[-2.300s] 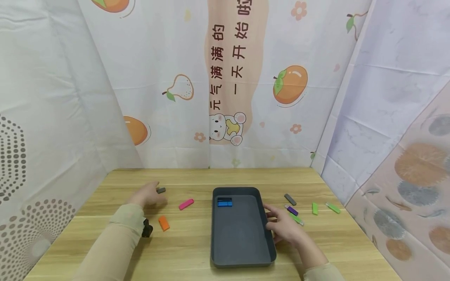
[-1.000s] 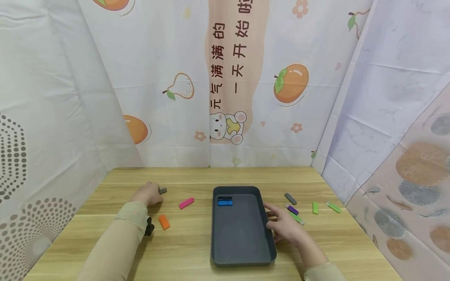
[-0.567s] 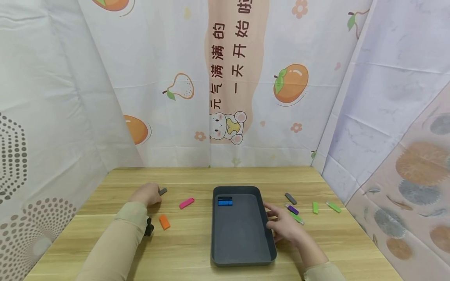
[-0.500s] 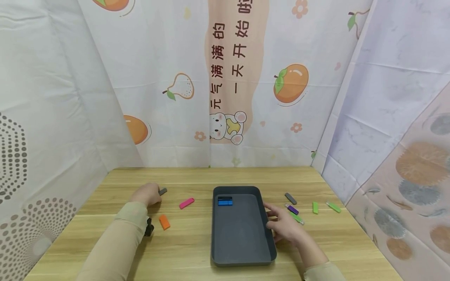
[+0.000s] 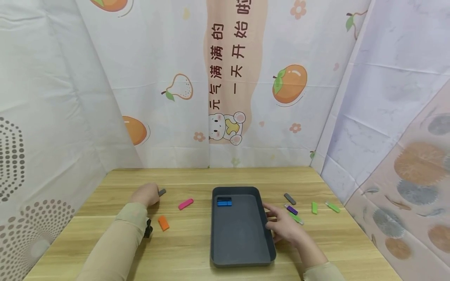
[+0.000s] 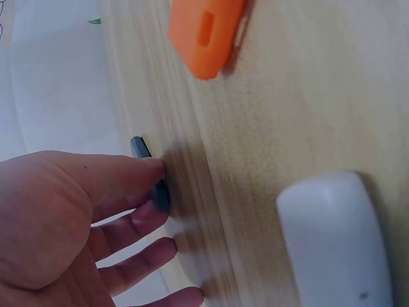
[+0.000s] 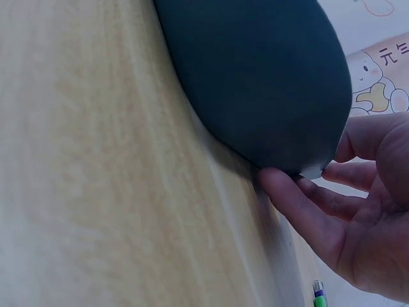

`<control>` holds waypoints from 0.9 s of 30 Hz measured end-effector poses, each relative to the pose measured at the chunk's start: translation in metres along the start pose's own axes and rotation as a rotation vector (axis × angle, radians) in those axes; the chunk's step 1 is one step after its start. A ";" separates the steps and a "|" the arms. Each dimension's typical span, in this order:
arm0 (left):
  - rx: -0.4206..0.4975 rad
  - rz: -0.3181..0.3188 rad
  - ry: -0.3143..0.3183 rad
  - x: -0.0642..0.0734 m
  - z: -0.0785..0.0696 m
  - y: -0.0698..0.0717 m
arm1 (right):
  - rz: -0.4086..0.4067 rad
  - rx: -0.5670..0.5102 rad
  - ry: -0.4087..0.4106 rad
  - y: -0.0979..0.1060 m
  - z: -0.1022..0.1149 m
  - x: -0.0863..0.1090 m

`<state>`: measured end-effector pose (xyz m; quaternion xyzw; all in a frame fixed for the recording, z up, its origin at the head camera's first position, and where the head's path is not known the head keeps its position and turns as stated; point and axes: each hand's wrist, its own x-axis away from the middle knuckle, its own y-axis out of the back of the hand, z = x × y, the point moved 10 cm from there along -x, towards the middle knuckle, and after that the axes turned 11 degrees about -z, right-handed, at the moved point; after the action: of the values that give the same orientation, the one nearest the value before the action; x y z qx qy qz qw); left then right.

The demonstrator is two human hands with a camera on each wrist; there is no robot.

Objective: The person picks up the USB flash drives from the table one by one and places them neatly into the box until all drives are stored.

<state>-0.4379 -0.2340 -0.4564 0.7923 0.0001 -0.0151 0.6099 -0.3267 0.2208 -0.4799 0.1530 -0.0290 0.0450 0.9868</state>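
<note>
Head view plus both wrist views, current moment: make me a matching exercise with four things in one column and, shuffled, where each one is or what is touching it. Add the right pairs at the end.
Things
1. dark gray tray
2. blue USB stick
3. pink USB stick
4. leftmost gray USB stick

Places and states
A. directly on the table, with no hand on it
B. pinched by the left hand
C. touched at its side by the right hand
D. inside the tray

Right pairs: 1-C, 2-D, 3-A, 4-B
</note>
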 end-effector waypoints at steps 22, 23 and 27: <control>0.074 -0.005 0.018 0.001 0.008 0.000 | -0.003 0.010 0.010 0.000 0.001 0.001; 0.079 -0.006 0.019 0.000 0.009 0.000 | -0.002 0.009 0.010 0.000 0.001 0.001; 0.109 -0.005 0.021 -0.002 0.010 0.002 | 0.004 0.005 0.017 -0.001 0.001 0.001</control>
<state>-0.4396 -0.2442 -0.4573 0.8244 0.0079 -0.0084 0.5660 -0.3260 0.2199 -0.4792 0.1549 -0.0208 0.0486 0.9865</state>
